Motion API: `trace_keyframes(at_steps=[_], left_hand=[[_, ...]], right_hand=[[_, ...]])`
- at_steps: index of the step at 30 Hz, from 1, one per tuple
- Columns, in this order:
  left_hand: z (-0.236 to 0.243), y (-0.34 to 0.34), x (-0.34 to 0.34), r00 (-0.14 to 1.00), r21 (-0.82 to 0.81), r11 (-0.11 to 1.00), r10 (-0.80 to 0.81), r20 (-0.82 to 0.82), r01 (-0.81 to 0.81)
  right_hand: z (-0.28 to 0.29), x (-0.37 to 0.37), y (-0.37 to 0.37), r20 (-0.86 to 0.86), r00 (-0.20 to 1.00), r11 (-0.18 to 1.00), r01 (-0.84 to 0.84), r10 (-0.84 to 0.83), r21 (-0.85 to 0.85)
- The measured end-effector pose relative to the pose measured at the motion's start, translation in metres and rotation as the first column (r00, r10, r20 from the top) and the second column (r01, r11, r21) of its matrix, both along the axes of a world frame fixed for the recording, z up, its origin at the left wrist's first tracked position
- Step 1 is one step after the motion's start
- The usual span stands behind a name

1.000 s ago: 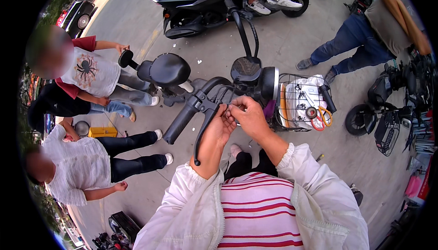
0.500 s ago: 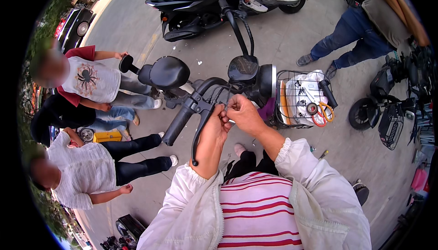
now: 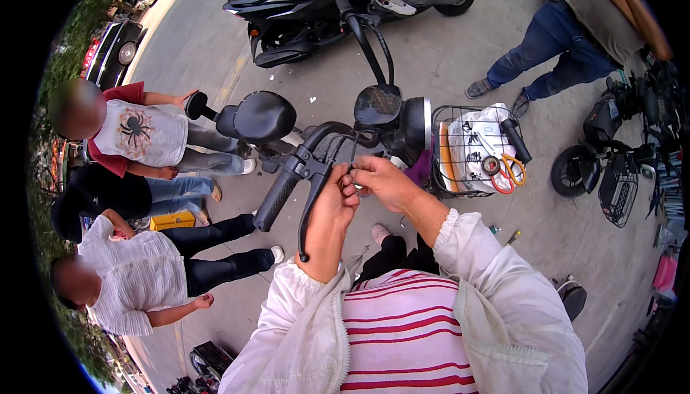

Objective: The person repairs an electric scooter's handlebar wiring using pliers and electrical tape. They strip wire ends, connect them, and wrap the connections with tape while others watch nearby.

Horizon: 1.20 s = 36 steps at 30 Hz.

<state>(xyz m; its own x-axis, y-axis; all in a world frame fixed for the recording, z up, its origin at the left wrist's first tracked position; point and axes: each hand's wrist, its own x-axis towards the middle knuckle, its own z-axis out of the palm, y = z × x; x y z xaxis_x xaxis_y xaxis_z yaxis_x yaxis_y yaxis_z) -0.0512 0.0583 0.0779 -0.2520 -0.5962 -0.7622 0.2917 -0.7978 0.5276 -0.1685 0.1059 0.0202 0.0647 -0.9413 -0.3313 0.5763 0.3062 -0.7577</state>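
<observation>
Before me is the handlebar of a two-wheeler, with a ribbed black grip and a black brake lever. My left hand is closed just right of the lever, fingers curled and thumb up. My right hand meets it fingertip to fingertip in a pinch. A thin dark cable comes down from the handlebar into the pinched fingertips; its end is hidden by them. A round mirror and the headlight lie just beyond my hands.
A wire basket right of the headlight holds papers, a white bag, orange-handled scissors and a tape roll. Several people stand at left, one person at far right. A black scooter with a seated rider is ahead. Parked bikes line the right.
Both hands stay together below the handlebar; the right hand's fingertips have shifted slightly left and down. The whole view has tilted a little.
</observation>
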Motion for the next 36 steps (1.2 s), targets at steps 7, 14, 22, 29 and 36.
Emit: trace_keyframes(at_steps=[7,14,22,29,36], left_hand=[[-0.003,0.002,0.007,0.993,-0.118,0.987,-0.104,0.062,0.110],[-0.016,-0.003,0.013,0.985,-0.195,0.966,-0.171,0.018,0.172],[-0.006,-0.001,0.026,0.975,-0.227,0.966,-0.158,-0.155,0.120],[-0.020,-0.004,0.041,0.947,-0.282,0.951,-0.199,-0.254,0.124],[-0.018,-0.004,0.040,0.930,-0.383,0.913,-0.253,-0.267,0.139]], right_hand=[[-0.004,0.001,0.009,-0.147,0.985,0.994,0.077,-0.087,-0.074],[-0.001,0.006,0.015,-0.223,0.967,0.992,0.109,-0.121,-0.064],[0.024,-0.009,0.033,-0.100,0.977,0.981,0.192,-0.190,0.006],[0.063,0.006,0.037,-0.761,0.482,0.899,0.174,-0.434,-0.402],[0.072,0.025,0.020,-0.847,0.033,0.847,0.015,-0.531,-0.531]])
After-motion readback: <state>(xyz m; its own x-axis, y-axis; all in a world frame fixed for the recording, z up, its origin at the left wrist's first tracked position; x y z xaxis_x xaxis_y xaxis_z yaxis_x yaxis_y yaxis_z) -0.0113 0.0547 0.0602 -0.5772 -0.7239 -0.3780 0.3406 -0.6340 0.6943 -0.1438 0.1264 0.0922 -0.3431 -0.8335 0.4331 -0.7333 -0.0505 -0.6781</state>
